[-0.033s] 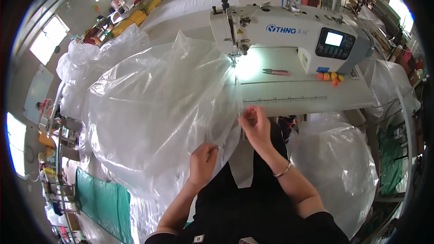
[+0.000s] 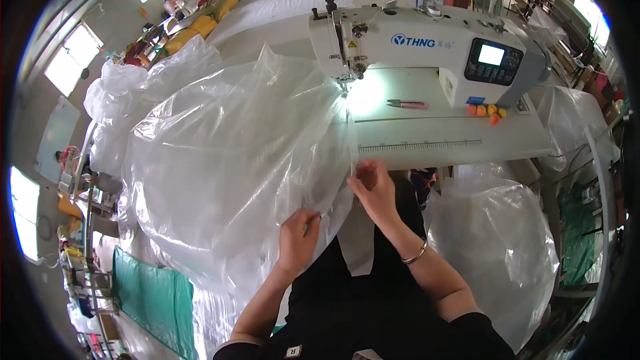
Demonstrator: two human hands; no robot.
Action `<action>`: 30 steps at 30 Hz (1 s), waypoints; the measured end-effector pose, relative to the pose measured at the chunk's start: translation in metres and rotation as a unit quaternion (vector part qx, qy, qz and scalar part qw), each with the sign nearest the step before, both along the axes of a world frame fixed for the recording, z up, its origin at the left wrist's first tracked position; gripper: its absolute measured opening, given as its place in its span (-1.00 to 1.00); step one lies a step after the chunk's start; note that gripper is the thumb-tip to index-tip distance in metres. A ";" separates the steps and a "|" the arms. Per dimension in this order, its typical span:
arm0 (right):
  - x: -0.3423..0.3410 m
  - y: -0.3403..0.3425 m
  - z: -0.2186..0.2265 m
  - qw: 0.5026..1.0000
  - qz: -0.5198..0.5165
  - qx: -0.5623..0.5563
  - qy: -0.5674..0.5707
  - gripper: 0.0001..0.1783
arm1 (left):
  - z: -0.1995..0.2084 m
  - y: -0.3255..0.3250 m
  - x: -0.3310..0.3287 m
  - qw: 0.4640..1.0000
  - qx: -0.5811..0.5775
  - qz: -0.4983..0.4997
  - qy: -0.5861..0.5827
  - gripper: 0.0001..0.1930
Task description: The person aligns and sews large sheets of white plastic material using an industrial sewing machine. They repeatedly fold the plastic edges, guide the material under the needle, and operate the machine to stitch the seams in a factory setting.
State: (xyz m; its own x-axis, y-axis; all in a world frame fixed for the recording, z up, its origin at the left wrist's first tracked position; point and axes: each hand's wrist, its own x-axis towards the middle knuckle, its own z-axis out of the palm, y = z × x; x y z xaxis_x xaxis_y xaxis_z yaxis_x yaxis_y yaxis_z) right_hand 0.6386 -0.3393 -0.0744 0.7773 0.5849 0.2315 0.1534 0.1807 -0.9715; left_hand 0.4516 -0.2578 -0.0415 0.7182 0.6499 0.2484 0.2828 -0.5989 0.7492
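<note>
A big clear plastic sheet (image 2: 220, 153) billows across the left of the sewing table, its right edge running under the needle of a white sewing machine (image 2: 393, 37). My left hand (image 2: 298, 237) is closed in a pinch on the sheet's near part. Farther right, at the table's front edge, my right hand (image 2: 375, 190) pinches the sheet's right edge between thumb and fingers. The machine's lamp shines brightly beside the needle. Pink-handled thread snips (image 2: 408, 104) lie on the table, well beyond my right hand.
Several small orange and yellow balls (image 2: 487, 111) sit by the machine's base. A ruler scale (image 2: 420, 145) runs along the table front. More clear plastic (image 2: 493, 247) bulges at my right. A green sheet (image 2: 150, 297) hangs at lower left, and a long pale table stretches behind.
My right hand has shifted slightly toward me and left, along the sheet's edge, its fingers now closed on it. My left hand has barely moved.
</note>
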 end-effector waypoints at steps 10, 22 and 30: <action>-0.030 -0.022 -0.048 0.872 0.396 0.018 0.289 -0.71 | 0.025 0.007 -0.007 0.999 -0.041 0.022 -0.022 -0.90; -0.100 -0.123 0.008 0.826 0.340 0.049 0.446 -0.80 | 0.042 -0.037 -0.001 0.980 -0.198 -0.002 -0.010 -0.90; -0.110 -0.103 0.041 0.973 0.185 -0.042 -0.134 -0.77 | 0.038 -0.051 -0.004 0.980 -0.197 -0.003 -0.016 -0.88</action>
